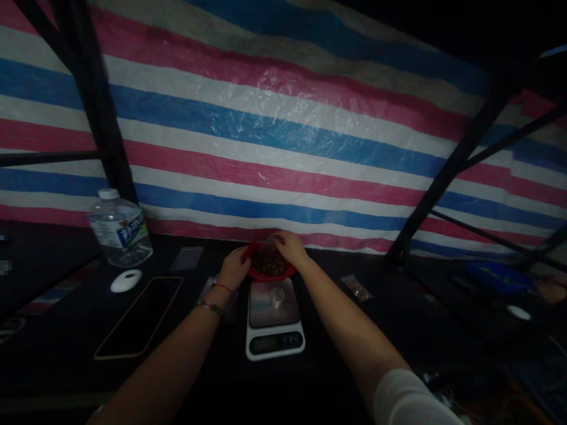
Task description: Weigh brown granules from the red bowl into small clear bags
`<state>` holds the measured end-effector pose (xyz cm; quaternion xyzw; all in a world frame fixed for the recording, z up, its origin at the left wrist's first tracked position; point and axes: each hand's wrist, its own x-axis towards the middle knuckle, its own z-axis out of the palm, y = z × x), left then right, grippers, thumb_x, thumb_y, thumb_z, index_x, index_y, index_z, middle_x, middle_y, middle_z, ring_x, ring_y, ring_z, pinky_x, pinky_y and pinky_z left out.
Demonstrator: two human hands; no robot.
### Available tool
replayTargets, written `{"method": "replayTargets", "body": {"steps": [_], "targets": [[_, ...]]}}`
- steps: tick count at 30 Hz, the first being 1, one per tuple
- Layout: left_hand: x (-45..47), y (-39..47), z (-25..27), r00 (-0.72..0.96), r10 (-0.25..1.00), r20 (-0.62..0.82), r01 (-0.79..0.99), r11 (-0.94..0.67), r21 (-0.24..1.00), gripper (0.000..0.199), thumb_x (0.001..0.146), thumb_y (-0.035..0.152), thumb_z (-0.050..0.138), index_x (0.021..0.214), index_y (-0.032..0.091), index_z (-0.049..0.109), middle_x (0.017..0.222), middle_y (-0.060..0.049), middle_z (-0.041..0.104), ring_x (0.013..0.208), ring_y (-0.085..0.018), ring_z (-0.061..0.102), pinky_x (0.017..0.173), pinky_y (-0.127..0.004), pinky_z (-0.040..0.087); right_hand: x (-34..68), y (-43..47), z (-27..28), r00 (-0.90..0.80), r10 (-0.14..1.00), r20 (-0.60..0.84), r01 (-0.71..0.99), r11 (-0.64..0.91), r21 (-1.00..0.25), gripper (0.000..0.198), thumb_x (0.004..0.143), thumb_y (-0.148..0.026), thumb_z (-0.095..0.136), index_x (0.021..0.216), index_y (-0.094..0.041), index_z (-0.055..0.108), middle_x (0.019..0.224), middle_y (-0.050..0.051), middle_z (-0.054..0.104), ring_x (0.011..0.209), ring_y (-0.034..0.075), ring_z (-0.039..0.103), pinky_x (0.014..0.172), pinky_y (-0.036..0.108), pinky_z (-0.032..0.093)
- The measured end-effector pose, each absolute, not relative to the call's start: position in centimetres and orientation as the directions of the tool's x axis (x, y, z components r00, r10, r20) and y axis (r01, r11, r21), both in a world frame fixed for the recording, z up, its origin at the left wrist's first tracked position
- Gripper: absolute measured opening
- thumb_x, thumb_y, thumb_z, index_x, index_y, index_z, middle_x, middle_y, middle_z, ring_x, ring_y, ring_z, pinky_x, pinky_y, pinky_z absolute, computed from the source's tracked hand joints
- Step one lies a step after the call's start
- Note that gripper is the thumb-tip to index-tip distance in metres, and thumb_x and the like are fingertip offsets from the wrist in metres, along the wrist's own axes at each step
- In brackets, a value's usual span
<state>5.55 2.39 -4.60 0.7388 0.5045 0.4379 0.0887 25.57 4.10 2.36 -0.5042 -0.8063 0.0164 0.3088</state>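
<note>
A red bowl point(290, 273) sits behind the scale and holds many small brown pieces point(268, 262), too dark to name. My left hand point(234, 268) is closed at the bowl's left rim. Over the far right of the bowl, my right hand point(290, 248) has its fingers bent together at a clear plastic bag point(269, 240), whose outline is faint. Just in front stands a white kitchen scale point(275, 349) with a small clear cup point(277, 297) on its metal plate. Partly behind my left wrist lies another clear bag point(230, 307).
On the left are a large clear bottle point(120, 230), a white mouse point(126, 281), a phone point(139, 319) and a flat clear bag point(186, 258). A small filled bag point(357, 287) lies right of my forearm. Dark frame posts point(436, 183) flank a striped sheet point(274, 136). Another person's hand point(551, 289) shows far right.
</note>
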Motion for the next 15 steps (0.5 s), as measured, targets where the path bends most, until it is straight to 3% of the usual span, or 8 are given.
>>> {"method": "replayTargets", "body": {"steps": [6, 15], "targets": [[5.7, 2.7, -4.9, 0.057, 0.814, 0.578, 0.612, -0.486, 0.624, 0.042, 0.081, 0.023, 0.044, 0.12, 0.016, 0.06, 0.12, -0.008, 0.064, 0.111, -0.021, 0.059, 0.101, -0.036, 0.044, 25.7, 4.0, 2.9, -0.305, 0.852, 0.425, 0.855, 0.442, -0.272, 0.029, 0.086, -0.017, 0.051, 0.11, -0.018, 0.068, 0.11, 0.008, 0.069, 0.101, 0.019, 0.062, 0.091, 0.028, 0.044], [5.5, 3.2, -5.3, 0.077, 0.762, 0.643, 0.632, -0.536, 0.56, 0.038, 0.081, 0.023, 0.045, 0.113, 0.015, 0.063, 0.12, -0.009, 0.062, 0.113, -0.021, 0.056, 0.105, -0.039, 0.041, 26.6, 3.3, 4.0, -0.287, 0.858, 0.425, 0.9, 0.394, -0.188, 0.028, 0.089, -0.019, 0.047, 0.105, -0.018, 0.071, 0.107, 0.009, 0.069, 0.101, 0.02, 0.06, 0.091, 0.029, 0.041]]}}
